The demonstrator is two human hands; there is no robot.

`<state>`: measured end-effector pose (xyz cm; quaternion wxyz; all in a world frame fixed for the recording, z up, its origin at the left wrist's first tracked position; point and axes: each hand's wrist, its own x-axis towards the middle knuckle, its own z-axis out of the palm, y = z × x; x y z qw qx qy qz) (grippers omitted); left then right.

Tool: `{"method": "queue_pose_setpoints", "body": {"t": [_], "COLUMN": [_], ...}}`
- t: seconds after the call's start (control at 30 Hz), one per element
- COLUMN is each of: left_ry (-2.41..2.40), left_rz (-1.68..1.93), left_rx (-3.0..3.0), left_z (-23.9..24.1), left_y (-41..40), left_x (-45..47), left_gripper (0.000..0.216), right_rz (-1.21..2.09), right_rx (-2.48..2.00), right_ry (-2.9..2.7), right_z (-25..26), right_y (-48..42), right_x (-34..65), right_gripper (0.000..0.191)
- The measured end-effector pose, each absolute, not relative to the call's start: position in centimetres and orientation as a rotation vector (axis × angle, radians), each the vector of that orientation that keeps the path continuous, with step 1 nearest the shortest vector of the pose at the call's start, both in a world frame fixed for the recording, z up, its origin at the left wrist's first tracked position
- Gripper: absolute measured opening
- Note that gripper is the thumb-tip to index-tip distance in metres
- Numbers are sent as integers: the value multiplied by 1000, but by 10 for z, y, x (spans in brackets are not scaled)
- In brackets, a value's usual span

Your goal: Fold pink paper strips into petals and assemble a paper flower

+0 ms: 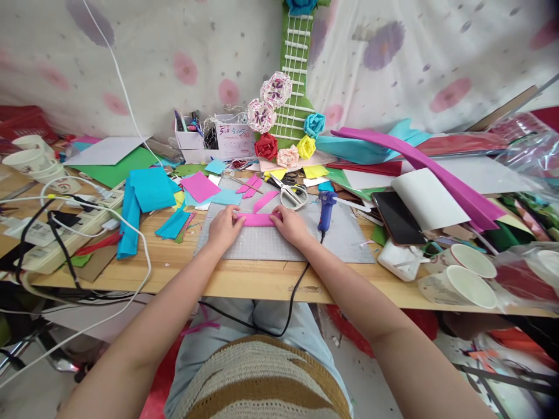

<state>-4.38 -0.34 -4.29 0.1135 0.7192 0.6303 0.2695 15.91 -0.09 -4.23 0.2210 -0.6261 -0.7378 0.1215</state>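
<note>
A pink paper strip (257, 220) lies stretched sideways over the grey cutting mat (262, 247). At its left end, my left hand (225, 226) pinches it between thumb and fingers. The opposite end is pinched by my right hand (289, 224). Just beyond the strip are a slanted pink paper piece (265, 201), folded pink pieces (250, 186) and grey-handled scissors (293, 194). A blue glue gun (325, 210) rests on the mat to the right of my right hand, its black cord running down over the table edge.
Blue paper (152, 189) and a power strip (70, 230) with tangled cables lie left. On the right are a phone (398, 218), a white box (402, 259) and paper cups (458, 287). A green guitar-shaped piece with paper flowers (297, 87) stands at the back beside a pen holder (190, 139).
</note>
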Motion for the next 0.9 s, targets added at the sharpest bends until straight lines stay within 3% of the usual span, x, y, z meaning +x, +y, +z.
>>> {"method": "queue_pose_setpoints", "body": {"t": [0.17,0.37,0.9], "left_ry": [1965,2012,2027], "left_rz": [699,644,465], "left_rx": [2185,2267,2454], "left_z": [-39,-39,-39], "left_y": [-4,-5,-7], "left_x": [-39,-36,-34], "left_gripper": [29,28,15], "right_rz": [240,275,-54], "right_rx": [-1763,-1743,-1866], "right_ry": [-2027,-1997,-2274], "right_z": [-44,-48,-44], "right_y": [-1,-1,-6], "right_x": [156,158,149], "right_gripper": [29,28,25]}}
